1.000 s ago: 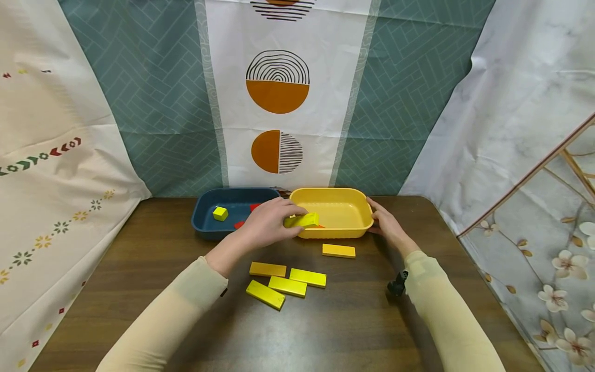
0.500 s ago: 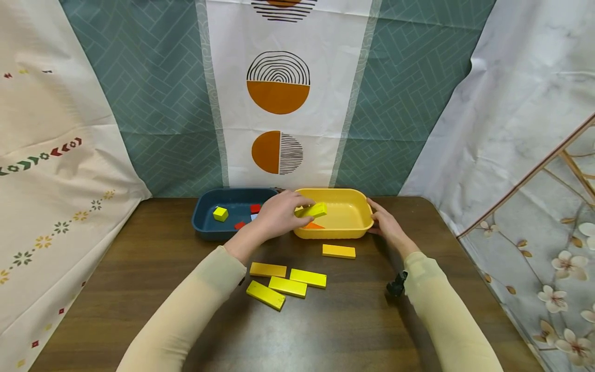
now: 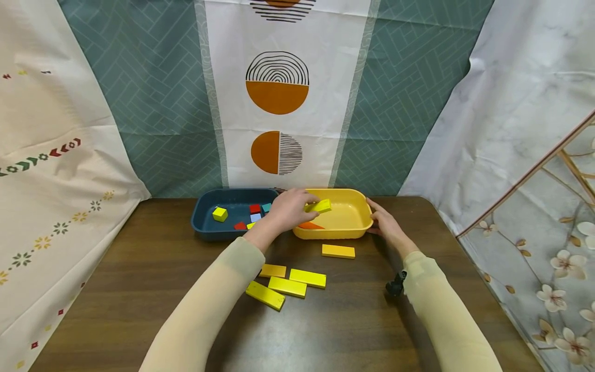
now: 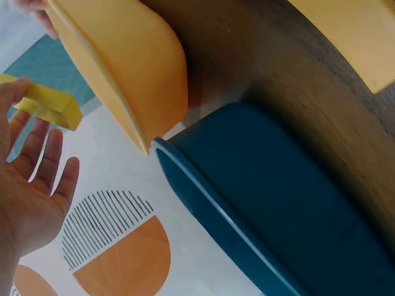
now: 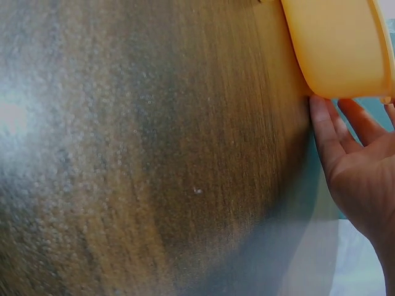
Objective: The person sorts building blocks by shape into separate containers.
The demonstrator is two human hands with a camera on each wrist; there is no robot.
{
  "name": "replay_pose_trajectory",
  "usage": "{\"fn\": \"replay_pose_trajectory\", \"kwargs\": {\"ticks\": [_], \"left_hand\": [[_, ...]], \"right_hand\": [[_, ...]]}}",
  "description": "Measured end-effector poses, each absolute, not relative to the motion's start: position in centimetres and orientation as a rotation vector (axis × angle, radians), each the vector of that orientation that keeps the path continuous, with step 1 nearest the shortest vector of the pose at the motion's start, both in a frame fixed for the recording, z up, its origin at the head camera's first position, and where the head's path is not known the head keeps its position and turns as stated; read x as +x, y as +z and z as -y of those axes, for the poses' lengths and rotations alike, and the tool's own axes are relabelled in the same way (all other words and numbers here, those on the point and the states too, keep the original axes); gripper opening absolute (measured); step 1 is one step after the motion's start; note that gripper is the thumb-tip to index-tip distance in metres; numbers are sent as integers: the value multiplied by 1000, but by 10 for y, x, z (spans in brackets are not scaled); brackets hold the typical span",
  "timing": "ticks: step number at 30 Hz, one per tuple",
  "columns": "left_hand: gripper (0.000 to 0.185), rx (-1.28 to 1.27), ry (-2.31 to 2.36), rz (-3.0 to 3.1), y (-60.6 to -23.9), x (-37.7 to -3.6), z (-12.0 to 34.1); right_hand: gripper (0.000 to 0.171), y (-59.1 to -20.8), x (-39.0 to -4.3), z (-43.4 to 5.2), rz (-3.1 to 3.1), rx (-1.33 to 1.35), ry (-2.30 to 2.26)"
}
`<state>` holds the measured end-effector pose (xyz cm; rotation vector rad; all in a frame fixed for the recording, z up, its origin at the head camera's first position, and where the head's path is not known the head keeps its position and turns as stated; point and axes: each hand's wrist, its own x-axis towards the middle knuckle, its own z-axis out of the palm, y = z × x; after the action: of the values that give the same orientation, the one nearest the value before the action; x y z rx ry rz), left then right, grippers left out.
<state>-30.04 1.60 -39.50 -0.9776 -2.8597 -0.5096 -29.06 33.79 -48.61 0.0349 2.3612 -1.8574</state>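
Observation:
My left hand [image 3: 290, 206] pinches a yellow rectangular block [image 3: 322, 205] between thumb and fingers, over the left part of the yellow plastic tub [image 3: 332, 234]. In the left wrist view the block [image 4: 58, 109] sticks out past the fingertips, while the other fingers are spread. An orange piece [image 3: 309, 226] lies inside the yellow tub at its front left. At the tub's right end rests my right hand [image 3: 387, 223]. Seen from the right wrist, its fingers reach fairly straight to the tub's end wall [image 5: 345, 55].
A dark blue tub [image 3: 218, 235] stands left of the yellow one, holding a yellow cube [image 3: 220, 214], red pieces [image 3: 255, 208] and other small blocks. Several yellow blocks [image 3: 287, 287] lie on the wooden table [image 3: 334, 330]. An orange-yellow block [image 3: 338, 251] lies before the yellow tub.
My left hand has moved right and slightly away with the yellow block, farther over the yellow tub. More of the blue tub's contents now show. The right hand has stayed in place.

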Motion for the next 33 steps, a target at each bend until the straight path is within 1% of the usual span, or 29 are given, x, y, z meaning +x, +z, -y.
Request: {"fn": "replay_pose_trajectory", "kwargs": {"ticks": [3,10,21,30,33], "left_hand": [[44,-955,-497,2883,-399,-303,-20],[52,-934,-521,2902,-405,-303,-15],[51,-970,-491,2837,-400,-299,2],[49,-1005,-506,2827,-391,-291,12],[49,-1009,-518,2811,-388,-288,17]], "right_hand": [[64,-485,-290,-338,-2361,37,-1860],[63,-484,-290,-336,-2350,29,-1859],[64,-486,-290,-340,-2333,9,-1873],[66,-467,-280,-332,-2276,12,-1906],[65,-473,-283,-335,-2282,10,-1900]]}}
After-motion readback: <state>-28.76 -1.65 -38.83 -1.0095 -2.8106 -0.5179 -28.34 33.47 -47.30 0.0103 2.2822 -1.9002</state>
